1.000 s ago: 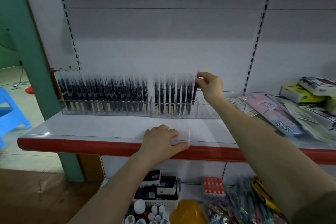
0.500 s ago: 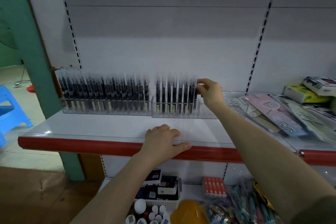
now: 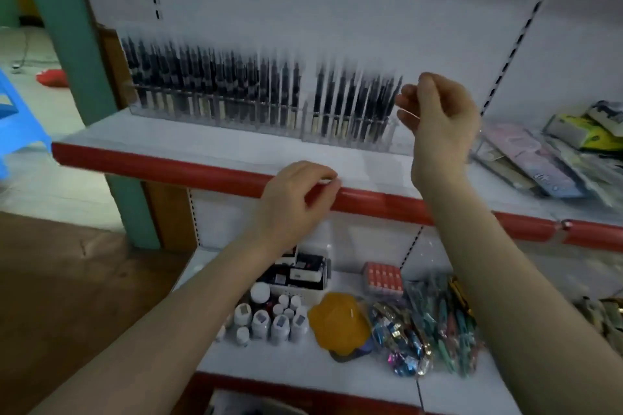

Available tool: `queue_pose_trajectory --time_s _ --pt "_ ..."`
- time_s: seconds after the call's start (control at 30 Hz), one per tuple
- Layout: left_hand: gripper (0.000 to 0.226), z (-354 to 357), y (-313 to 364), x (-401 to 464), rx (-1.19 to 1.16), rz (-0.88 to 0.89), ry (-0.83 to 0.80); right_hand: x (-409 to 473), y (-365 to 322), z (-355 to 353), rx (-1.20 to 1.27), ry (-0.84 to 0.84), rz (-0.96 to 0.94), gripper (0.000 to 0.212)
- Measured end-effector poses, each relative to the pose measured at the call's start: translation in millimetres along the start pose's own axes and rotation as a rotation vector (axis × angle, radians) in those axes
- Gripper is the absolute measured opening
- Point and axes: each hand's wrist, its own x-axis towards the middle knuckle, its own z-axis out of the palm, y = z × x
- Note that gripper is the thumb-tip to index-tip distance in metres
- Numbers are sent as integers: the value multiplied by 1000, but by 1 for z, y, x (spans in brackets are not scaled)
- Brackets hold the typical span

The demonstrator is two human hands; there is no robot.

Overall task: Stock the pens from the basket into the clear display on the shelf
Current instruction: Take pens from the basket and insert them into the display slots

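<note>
The pens (image 3: 256, 91) stand upright in the clear display (image 3: 337, 136) at the back of the upper shelf (image 3: 202, 145), long axes vertical, tips up. The rows fill the display from its left end to a point just left of the right hand (image 3: 438, 111). The right end of the display, behind that hand, appears unfilled; blur prevents a firm reading.

Right hand: raised in front of the display's right end, fingers loosely curled, thumb and forefinger close together. No pen is visible in the grip; it appears released and empty. The last pen in the row lies just left of the fingertips, apart from them.

Left hand (image 3: 296, 199): fingers curled over the red front edge (image 3: 168, 168) of the shelf, grasping it as a brace. It is well below and in front of the pens.

The basket named in the task cannot be identified with certainty. A white basket (image 3: 303, 286) on the lower shelf holds dark boxed items; whether these are pens cannot be told. Bottles (image 3: 269, 317) and packets (image 3: 438, 320) lie beside it.

Judgement: one insertion is complete. The next pen must come from below, and the free right hand is the one available to fetch it. The open slots lie to the right of the filled rows, nearest the right hand.
</note>
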Motion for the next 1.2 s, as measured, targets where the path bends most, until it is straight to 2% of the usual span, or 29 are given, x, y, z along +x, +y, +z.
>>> queue_pose_trajectory --time_s 0.03,0.1,0.17,0.27,0.4,0.53,0.63,0.77,0.87,1.0,1.1,1.2 --pt "28 -7 -3 -19 -19 -6 45 -28 3 1 33 -51 0 11" --pt "29 -17 -21 -63 -70 -132 12 -83 27 0 42 -169 31 13" --pt "28 -19 -49 -112 -83 -396 -147 -139 70 -3 -6 -272 142 16" --pt "18 -4 -103 -191 17 -722 -492 -214 155 -18 -204 -415 380 21" --pt "21 32 -155 -289 46 -896 -787 -282 271 -58 -578 -595 763 22" --pt "20 83 -190 -366 8 -1013 -949 -324 364 -98 -783 -543 1089 26" --pt "25 125 -209 -416 -29 -1098 -1012 -352 419 -126 -925 -575 1218 19" --pt "22 170 -219 -465 -81 -1243 -1072 -384 467 -158 -1142 -739 1287 32" --pt "20 197 -224 -489 -93 -1296 -1044 -399 492 -166 -1248 -807 1309 32" --pt "28 224 -225 -511 -96 -1376 -978 -411 511 -169 -1407 -1040 1269 38" --pt "30 235 -222 -516 -82 -1511 -897 -416 516 -164 -1453 -1138 1260 17" --pt "32 238 -220 -515 -91 -1639 -824 -418 515 -163 -1440 -1049 1222 28"
